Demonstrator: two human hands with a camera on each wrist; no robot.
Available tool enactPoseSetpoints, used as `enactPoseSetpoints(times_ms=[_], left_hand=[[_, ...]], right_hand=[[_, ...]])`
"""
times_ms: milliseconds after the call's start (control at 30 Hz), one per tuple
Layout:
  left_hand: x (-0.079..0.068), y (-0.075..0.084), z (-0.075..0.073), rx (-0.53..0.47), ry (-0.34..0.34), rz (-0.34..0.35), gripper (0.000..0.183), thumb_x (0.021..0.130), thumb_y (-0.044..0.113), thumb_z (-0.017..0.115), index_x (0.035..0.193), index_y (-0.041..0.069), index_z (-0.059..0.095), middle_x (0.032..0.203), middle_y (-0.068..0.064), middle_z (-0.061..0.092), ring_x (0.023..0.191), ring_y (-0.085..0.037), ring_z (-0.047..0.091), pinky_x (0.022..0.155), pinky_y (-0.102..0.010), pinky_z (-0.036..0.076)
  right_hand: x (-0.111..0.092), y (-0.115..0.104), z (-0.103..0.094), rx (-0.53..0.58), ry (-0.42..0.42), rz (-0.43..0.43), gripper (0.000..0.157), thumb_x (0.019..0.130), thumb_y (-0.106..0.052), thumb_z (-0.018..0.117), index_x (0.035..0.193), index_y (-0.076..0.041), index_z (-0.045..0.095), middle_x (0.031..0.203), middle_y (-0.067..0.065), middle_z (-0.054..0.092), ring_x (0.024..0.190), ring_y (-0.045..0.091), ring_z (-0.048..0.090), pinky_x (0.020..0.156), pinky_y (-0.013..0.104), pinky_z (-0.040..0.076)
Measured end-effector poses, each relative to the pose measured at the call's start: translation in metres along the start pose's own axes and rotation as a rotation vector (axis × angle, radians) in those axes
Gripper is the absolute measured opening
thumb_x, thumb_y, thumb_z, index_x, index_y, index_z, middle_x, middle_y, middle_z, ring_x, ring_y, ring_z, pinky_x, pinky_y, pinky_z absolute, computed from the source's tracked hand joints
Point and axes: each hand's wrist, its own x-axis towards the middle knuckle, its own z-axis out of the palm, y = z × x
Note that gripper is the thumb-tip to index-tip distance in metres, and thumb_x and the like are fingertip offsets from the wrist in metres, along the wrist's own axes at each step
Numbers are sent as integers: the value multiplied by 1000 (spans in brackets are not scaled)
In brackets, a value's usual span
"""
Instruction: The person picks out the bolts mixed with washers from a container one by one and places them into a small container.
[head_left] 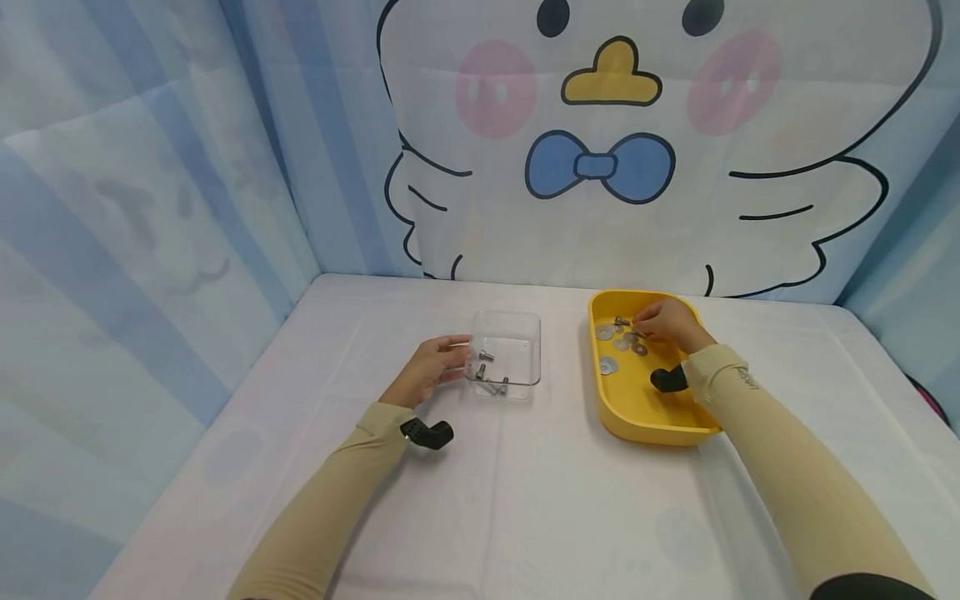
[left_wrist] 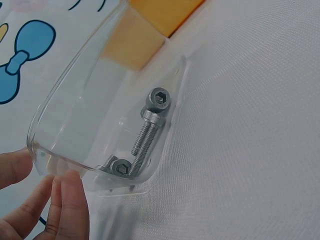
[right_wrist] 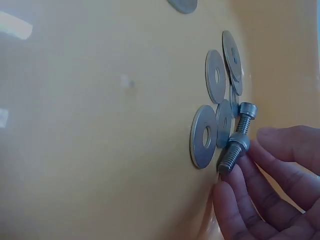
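Observation:
On the white table stands a clear plastic box (head_left: 525,350) with several socket-head bolts (left_wrist: 145,140) in it. My left hand (head_left: 437,364) touches its left side, thumb by the rim and fairly straight fingers (left_wrist: 72,205) against the wall. My right hand (head_left: 670,323) reaches into a yellow tray (head_left: 637,417). There, in the right wrist view, two bolts (right_wrist: 231,159) lie close to the thumb and bent fingers (right_wrist: 270,205), with a small gap showing by the thumb. Flat round washers (right_wrist: 202,137) lie beside them.
Behind the table hangs a curtain (head_left: 480,225) printed with a cartoon character and a blue bow tie. Another striped curtain (head_left: 135,275) runs down the left side. The table (head_left: 540,492) has a white cloth over it. Black straps (head_left: 427,434) circle both wrists.

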Motion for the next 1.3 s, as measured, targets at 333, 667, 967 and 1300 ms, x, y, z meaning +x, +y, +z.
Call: enactPoseSetpoints(times_ms=[333, 667, 967, 1300], left_hand=[[1, 0, 0, 14, 5, -2, 43, 93, 14, 58, 135, 9, 49, 136, -14, 50, 123, -28, 50, 104, -38, 46], [0, 2, -1, 3, -24, -22, 46, 94, 14, 58, 138, 8, 46, 139, -15, 47, 126, -28, 48, 105, -38, 45], [0, 2, -1, 10, -23, -20, 46, 94, 14, 58, 137, 7, 46, 139, -16, 47, 126, -29, 48, 105, -39, 45], [-1, 1, 1, 13, 5, -5, 44, 94, 15, 58, 136, 9, 49, 136, -14, 49, 124, -27, 50, 104, -38, 46]], right_hand=[[-1, 1, -2, 39, -44, 37, 37, 89, -11, 62, 120, 10, 57, 121, 26, 58, 93, 22, 59, 83, 28, 57], [2, 7, 0, 68, -4, 29, 37, 85, -11, 67, 114, 11, 60, 81, -1, 67, 68, 7, 58, 63, 15, 53], [1, 6, 5, -27, 45, 19, 31, 84, -12, 70, 105, 10, 65, 89, 13, 70, 69, 12, 56, 60, 17, 50], [3, 7, 5, -14, 22, 28, 31, 87, -15, 67, 107, 9, 65, 95, 15, 69, 72, 14, 57, 62, 18, 52]])
